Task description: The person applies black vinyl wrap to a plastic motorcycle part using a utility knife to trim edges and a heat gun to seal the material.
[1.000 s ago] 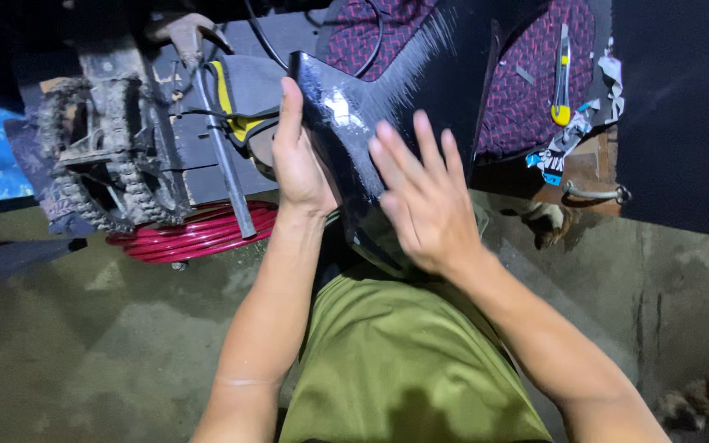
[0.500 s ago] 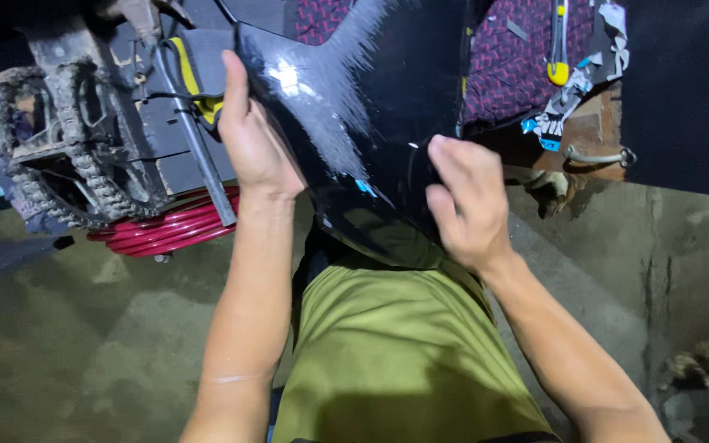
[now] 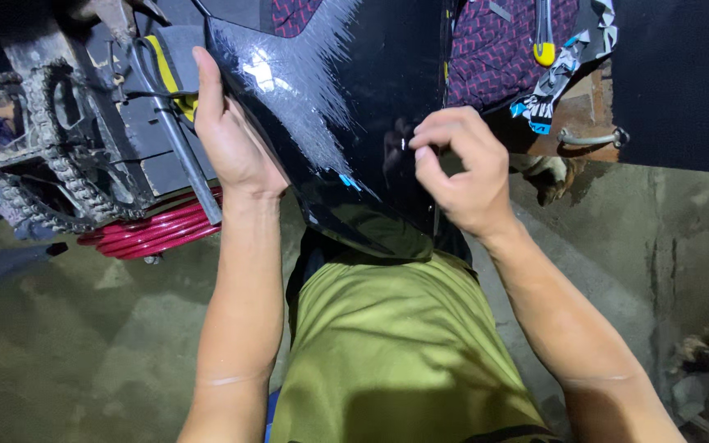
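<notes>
Looking down from the head camera, we saw a bare concrete floor (image 3: pixel 84 344), grey-green and stained, filling the lower left of a dim room lit by one hard light from above. At the far left stood a greasy machine part wrapped in a black drive chain (image 3: pixel 43 156), with a thin grey metal rod (image 3: pixel 178 143) leaning across it and a coil of glossy red hose (image 3: pixel 153 230) lying on the floor just under it.

Our left hand (image 3: pixel 227 135) was next, fingers pressed together and pointing up, the palm flat against the left edge of a glossy black panel (image 3: pixel 371 107). The panel was held upright in front of our chest, between the two hands, its lower tip hanging just above our olive-green shirt (image 3: pixel 395 353). Its shiny surface carried a fan of fine pale scratches and a bright glint of reflected light.

Our right hand (image 3: pixel 457 168) was at the panel's right edge, thumb and forefinger closed in a pinch on something thin there; we could not tell what it was.

Behind the panel lay a dark mat with a red woven pattern (image 3: pixel 494 57), and on it a utility knife with a yellow end (image 3: pixel 543 37) beside scraps of white, black and blue sticker backing (image 3: pixel 555 78). Further right a metal handle (image 3: pixel 588 138) showed on a brown wooden surface, then a dark wall, with more cracked concrete below it
</notes>
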